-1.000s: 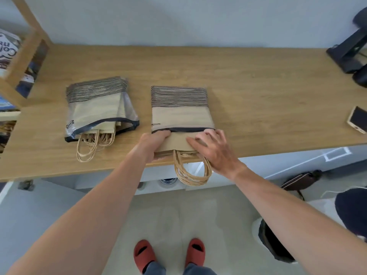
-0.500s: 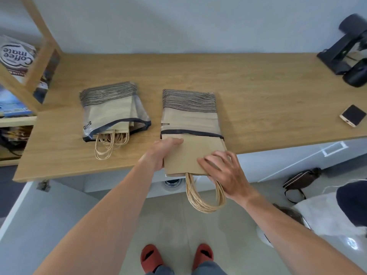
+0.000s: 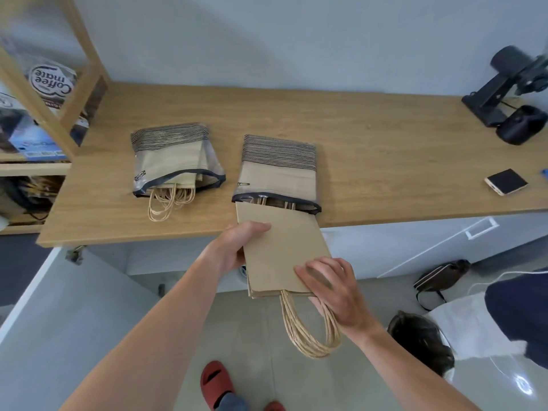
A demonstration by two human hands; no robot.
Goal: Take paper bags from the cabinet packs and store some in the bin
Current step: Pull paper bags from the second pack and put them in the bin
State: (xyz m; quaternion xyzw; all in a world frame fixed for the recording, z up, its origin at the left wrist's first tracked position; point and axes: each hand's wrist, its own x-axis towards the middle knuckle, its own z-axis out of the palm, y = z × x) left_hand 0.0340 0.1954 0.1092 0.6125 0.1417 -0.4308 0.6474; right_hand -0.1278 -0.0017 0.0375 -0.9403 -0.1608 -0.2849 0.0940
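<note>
While both hands grip it, a stack of flat brown paper bags [image 3: 281, 250] sits halfway out of its clear plastic pack with black-striped top [image 3: 277, 170].
Left hand [image 3: 237, 247]: pinches the stack's left edge, thumb on top. Right hand [image 3: 335, 292]: clamps the stack's lower right corner, fingers spread over the paper, beside the looped twisted-paper handles [image 3: 308, 330] hanging past the edge of the long light-wood countertop [image 3: 385, 137]. Stack's far end lies inside the pack's open mouth; near end overhangs the floor. Second clear plastic pack of brown bags [image 3: 175, 161]: lies to the left, apart, handles protruding. Dark smartphone with pale rim [image 3: 505, 181]: lies far right on the countertop. Red slippers [image 3: 216, 384]: below on the grey floor.
</note>
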